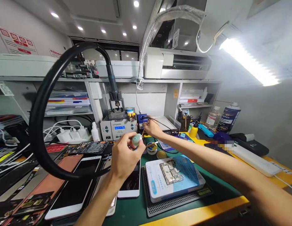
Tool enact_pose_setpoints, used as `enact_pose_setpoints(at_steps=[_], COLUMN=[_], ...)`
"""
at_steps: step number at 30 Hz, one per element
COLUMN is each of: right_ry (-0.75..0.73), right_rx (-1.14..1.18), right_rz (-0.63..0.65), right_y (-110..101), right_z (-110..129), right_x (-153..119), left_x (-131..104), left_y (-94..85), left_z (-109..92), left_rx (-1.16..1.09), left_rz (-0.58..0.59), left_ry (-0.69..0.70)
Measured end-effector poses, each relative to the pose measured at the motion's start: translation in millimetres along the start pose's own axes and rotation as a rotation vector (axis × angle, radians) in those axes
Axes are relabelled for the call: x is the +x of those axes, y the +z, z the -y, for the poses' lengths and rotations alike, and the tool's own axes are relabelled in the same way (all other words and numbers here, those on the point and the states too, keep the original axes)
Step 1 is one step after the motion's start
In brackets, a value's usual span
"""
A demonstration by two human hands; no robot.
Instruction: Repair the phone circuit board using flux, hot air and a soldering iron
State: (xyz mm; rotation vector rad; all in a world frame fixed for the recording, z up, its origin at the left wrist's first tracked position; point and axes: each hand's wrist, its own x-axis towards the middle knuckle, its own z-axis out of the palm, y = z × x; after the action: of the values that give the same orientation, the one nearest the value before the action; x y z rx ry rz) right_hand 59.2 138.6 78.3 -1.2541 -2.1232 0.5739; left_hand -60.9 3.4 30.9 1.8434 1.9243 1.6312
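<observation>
My left hand (125, 153) is closed around a small rounded item (136, 140) with a pale green top, perhaps a small bottle or spool. A thin pointed tool (152, 144) sticks out to the right beside its fingers. My right hand (152, 127) reaches forward, its fingers bent together beside a blue holder (142, 118) with a black cable; what they grip is hidden. Below my hands, a phone circuit board (171, 172) lies on a blue-and-white box (152, 185), which rests on a grey perforated mat (169, 207). Small round tins (161, 154) stand just beyond the box.
Phones (74, 188) and phone parts cover the left side. A thick black hose (37, 119) loops across the left foreground. A grey station with a display (119, 128) stands at the back. Bottles (213, 117) and a spray can (228, 117) stand back right.
</observation>
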Motion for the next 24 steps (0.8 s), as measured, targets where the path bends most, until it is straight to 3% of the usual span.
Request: enact_pose_setpoints(at_steps=[5,10,13,17,20,24], right_ry=[-0.004,0.02,0.052,0.123,0.174,0.246], right_rx=[0.048,0.204,0.372,0.671,0.901,1.148], right_rz=[-0.007,-0.06,-0.104,-0.2,-0.221,-0.148], right_y=[-7,-24,-47,-91,-118,-130], right_z=[11,-3,-23,-59,-85,-103], right_x=[28,28,9,-37,-70,-96], left_x=[5,9,9,9,12,19], left_y=[-0.3,-3.8,-5.4,-6.2,-8.3,-13.8], left_z=[4,6,4,-2,-5,-8], left_rx=[-0.042,-0.089,-0.153,-0.303,-0.493,-0.747], left_rz=[-0.033,-0.049,-0.021,0.027,0.059,0.219], left_ry=[-0.044,-0.096,-0.124,-0.197,-0.322,-0.57])
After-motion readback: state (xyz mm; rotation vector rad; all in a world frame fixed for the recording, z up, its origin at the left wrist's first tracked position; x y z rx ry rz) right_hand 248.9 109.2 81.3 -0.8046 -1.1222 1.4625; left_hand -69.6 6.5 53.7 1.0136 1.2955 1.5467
